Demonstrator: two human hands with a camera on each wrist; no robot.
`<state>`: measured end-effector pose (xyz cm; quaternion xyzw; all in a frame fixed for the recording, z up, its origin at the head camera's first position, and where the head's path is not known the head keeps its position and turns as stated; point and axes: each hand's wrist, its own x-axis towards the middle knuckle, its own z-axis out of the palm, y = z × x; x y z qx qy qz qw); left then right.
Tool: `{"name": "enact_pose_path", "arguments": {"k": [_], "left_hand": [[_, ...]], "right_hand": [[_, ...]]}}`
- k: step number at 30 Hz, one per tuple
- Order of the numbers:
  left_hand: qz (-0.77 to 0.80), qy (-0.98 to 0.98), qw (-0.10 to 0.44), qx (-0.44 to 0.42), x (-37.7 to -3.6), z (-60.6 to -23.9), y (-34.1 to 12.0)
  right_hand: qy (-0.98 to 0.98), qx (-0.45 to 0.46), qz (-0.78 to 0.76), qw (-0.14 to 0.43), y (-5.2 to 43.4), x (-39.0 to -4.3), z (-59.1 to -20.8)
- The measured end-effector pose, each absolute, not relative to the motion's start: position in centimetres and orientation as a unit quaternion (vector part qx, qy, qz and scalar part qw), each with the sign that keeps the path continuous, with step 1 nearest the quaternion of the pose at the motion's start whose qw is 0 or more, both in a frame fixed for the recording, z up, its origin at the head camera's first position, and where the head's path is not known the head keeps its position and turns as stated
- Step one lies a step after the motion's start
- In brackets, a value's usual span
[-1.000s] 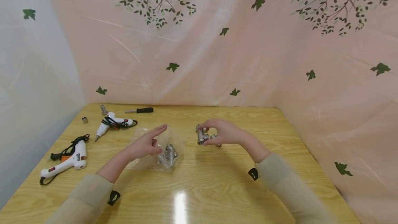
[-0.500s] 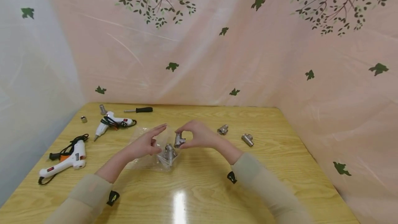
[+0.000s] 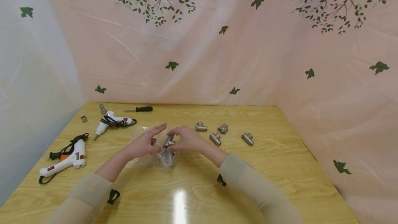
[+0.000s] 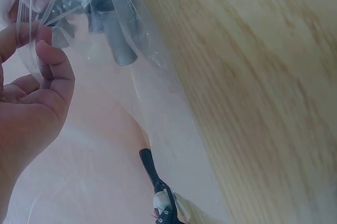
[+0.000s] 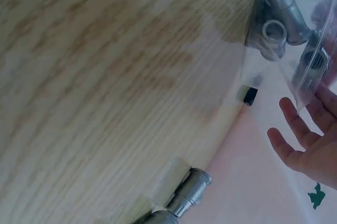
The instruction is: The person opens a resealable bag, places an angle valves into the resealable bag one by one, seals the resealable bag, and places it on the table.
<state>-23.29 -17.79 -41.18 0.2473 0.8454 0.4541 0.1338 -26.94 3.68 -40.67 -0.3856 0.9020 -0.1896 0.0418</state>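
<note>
My left hand (image 3: 143, 145) pinches the zip edge of a clear plastic bag (image 3: 136, 163), its index finger stretched forward in the head view. Metal pipe fittings (image 5: 287, 16) lie inside the bag, seen through the plastic in both wrist views. Thumb and fingers of my right hand (image 3: 188, 139) grip a metal tee fitting (image 3: 169, 141) at the mouth of the bag. That tee (image 5: 315, 61) shows through the plastic in the right wrist view. Part of the left hand (image 4: 39, 92) is cut off by the left wrist view's edge.
Several loose tee fittings (image 3: 247, 139) lie right of the bag. Two white glue guns (image 3: 66, 161) with black cords are at the left. A black-handled screwdriver (image 3: 144, 109), a small cylindrical fitting (image 3: 103, 109) and a short metal piece (image 3: 84, 119) lie farther back.
My right hand has carried one tee leftward from the loose fittings to the bag's mouth, uncovering the others on the table. My left hand has stayed in place at the bag.
</note>
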Motion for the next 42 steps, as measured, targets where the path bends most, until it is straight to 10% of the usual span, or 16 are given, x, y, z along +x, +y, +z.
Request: {"name": "enact_pose_path", "arguments": {"k": [42], "left_hand": [[0.455, 0.846, 0.133, 0.243, -23.5, -41.4, -18.0]], "right_hand": [[0.881, -0.404, -0.246, 0.025, 17.8, -28.3, -38.2]]}}
